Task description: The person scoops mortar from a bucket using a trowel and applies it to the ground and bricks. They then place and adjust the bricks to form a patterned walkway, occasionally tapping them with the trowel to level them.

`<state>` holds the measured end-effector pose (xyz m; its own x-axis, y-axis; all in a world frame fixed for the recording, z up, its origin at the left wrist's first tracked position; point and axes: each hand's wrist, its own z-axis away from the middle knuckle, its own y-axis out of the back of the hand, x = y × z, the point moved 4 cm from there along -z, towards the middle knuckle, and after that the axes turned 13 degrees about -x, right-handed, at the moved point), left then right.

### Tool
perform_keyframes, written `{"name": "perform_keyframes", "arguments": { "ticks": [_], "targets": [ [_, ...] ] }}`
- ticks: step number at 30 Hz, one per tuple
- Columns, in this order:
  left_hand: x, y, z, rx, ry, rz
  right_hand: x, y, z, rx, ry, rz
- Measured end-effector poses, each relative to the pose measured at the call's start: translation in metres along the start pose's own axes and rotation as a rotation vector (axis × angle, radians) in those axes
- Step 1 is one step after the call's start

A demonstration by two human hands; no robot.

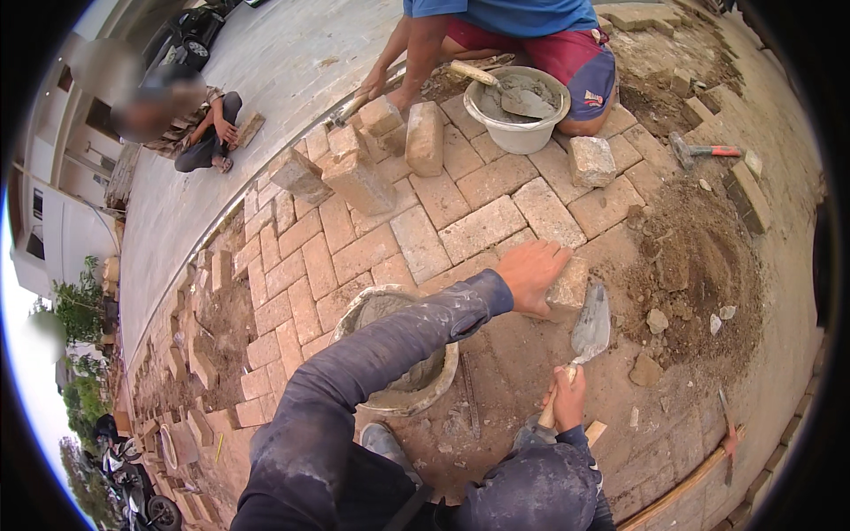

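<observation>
My left hand (pixel 529 273) is closed over a paving brick (pixel 567 290) at the edge of the laid herringbone pavers (pixel 482 228), its thumb on the near side and fingers across the top. In my right hand (pixel 567 400) is the wooden handle of a trowel. The mortar-smeared trowel blade (pixel 591 327) points away from me, just right of that brick. Beneath my left forearm stands a bucket (pixel 452 376) of grey mortar, partly hidden by the sleeve.
A person in a blue shirt (pixel 531 13) kneels opposite, beside a white bucket (pixel 518 139) holding mortar and another trowel. Loose bricks (pixel 425 142) stand on the pavers. At right lie a hammer (pixel 708 151), soil (pixel 699 257) and a pickaxe (pixel 731 440). Another person (pixel 190 128) squats far left.
</observation>
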<state>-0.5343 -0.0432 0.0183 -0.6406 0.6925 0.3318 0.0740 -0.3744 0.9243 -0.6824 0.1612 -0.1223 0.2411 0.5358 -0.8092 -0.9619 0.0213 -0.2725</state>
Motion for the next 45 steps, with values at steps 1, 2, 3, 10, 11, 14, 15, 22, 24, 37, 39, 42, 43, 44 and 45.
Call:
{"name": "perform_keyframes", "arguments": {
  "ticks": [1,2,3,10,11,14,15,22,24,37,39,42,43,44,45],
  "targets": [
    [0.002,-0.002,-0.001,-0.009,0.021,0.007,0.003,0.006,0.004,0.007,-0.017,-0.02],
    [0.001,-0.002,0.001,0.02,0.032,0.005,0.005,0.011,0.008,0.005,-0.011,-0.013],
    [-0.008,0.0,0.005,0.002,0.089,0.028,0.009,0.015,0.013,0.001,-0.008,-0.005],
    [-0.067,0.03,0.055,0.014,0.424,0.121,0.012,0.053,0.062,0.099,-0.098,-0.028],
    [-0.077,0.041,0.065,-0.004,0.459,0.096,0.01,0.057,0.065,0.122,-0.09,-0.015],
    [-0.122,0.057,0.118,0.021,0.547,0.017,0.022,0.069,0.068,0.16,-0.102,0.04],
    [-0.137,0.063,0.129,0.028,0.599,0.006,0.035,0.083,0.062,0.179,-0.11,0.071],
    [-0.237,0.073,0.259,-0.03,1.053,0.0,0.023,0.058,0.06,0.189,-0.218,0.108],
    [-0.261,0.068,0.288,-0.046,1.139,0.005,0.023,0.057,0.06,0.234,-0.204,0.116],
    [-0.34,0.033,0.401,0.146,1.197,0.172,-0.056,-0.034,-0.005,-0.112,0.06,0.372],
    [-0.34,0.028,0.403,0.141,1.192,0.215,-0.065,-0.053,-0.015,-0.162,0.049,0.404],
    [-0.335,0.031,0.406,0.132,1.159,0.236,-0.081,-0.079,-0.024,-0.245,0.041,0.449],
    [-0.332,0.033,0.406,0.127,1.143,0.238,-0.084,-0.085,-0.025,-0.272,0.037,0.465],
    [-0.327,0.036,0.405,0.153,1.052,0.209,-0.086,-0.088,-0.026,-0.287,0.039,0.497],
    [-0.321,0.037,0.403,0.179,0.953,0.183,-0.088,-0.09,-0.027,-0.294,0.041,0.532]
  ]
}}
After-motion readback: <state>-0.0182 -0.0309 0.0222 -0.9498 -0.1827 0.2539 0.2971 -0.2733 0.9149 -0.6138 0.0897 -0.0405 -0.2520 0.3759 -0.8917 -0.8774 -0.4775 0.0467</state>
